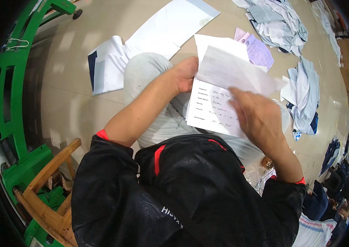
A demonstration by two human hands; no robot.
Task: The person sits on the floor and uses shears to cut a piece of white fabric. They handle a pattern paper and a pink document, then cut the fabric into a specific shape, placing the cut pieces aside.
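Observation:
I sit cross-legged with a stack of white paper sheets (211, 111) held up above my legs. My left hand (184, 72) is closed on the left edge of the sheets. The top sheet (234, 70) is lifted and folded back, and the page under it shows printed lines and handwriting. My right hand (256, 119), slightly blurred, is open over the right side of that page, fingertips by the lifted sheet's lower edge. Pink and lilac papers (256, 51) lie on the floor just beyond the sheets.
Folded white fabric (158, 29) and piles of grey-white garments (277, 20) (302, 94) lie on the tiled floor. A green metal frame (16, 115) and wooden piece (42, 185) stand at my left. Dark clothes (328, 160), cartons (347, 70) and another person's arm (347, 206) are at right.

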